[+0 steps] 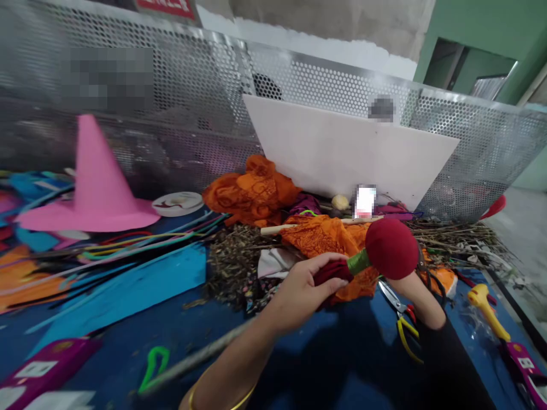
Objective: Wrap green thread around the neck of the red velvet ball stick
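Note:
My left hand (299, 290) is closed around the gathered dark red cloth (327, 273) of a cloth-covered ball on a neck. Its round red ball head (391, 249) points up and to the right. A band of green tape (358, 262) wraps the neck just below the ball. My right hand (404, 285) is behind the ball, its fingers hidden, so I cannot tell how it grips. Scissors (399, 307) with yellow and red handles lie open on the blue table beside my right forearm. Orange patterned cloth (325, 236) lies bunched behind my hands.
A pink pointed hat (96, 182) stands at left, near a white tape roll (177, 203). Dry twigs (231, 262) lie mid-table. Purple glue guns (47, 367) sit at both front sides. A white board (350, 154) leans on perforated metal. A phone (364, 202) stands before it.

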A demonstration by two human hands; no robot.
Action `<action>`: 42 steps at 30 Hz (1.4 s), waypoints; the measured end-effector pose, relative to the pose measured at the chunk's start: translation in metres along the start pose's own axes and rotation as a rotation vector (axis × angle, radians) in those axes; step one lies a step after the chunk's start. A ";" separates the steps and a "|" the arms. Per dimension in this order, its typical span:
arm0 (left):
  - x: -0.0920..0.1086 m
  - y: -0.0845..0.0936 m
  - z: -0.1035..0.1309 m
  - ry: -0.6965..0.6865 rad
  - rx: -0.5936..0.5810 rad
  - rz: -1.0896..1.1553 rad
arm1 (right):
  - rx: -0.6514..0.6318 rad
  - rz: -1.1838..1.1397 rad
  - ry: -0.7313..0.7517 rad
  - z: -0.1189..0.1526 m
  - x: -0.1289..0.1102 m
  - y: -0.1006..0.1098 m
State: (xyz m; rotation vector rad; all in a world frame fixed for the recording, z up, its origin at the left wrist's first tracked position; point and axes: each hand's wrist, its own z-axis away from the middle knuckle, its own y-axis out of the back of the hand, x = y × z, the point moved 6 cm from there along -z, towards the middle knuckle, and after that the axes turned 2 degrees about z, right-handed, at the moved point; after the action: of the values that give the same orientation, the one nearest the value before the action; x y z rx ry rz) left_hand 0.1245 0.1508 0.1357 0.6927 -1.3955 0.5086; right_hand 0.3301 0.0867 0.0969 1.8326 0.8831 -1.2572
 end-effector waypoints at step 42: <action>-0.025 -0.025 -0.015 -0.191 0.076 -0.314 | 0.173 -0.431 -0.061 0.067 -0.049 -0.048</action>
State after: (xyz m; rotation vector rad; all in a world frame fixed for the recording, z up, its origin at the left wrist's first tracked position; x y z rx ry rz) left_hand 0.1493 0.1461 0.1065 1.0235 -1.4158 0.2524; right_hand 0.2453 0.0462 0.1178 1.7785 1.2108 -1.6904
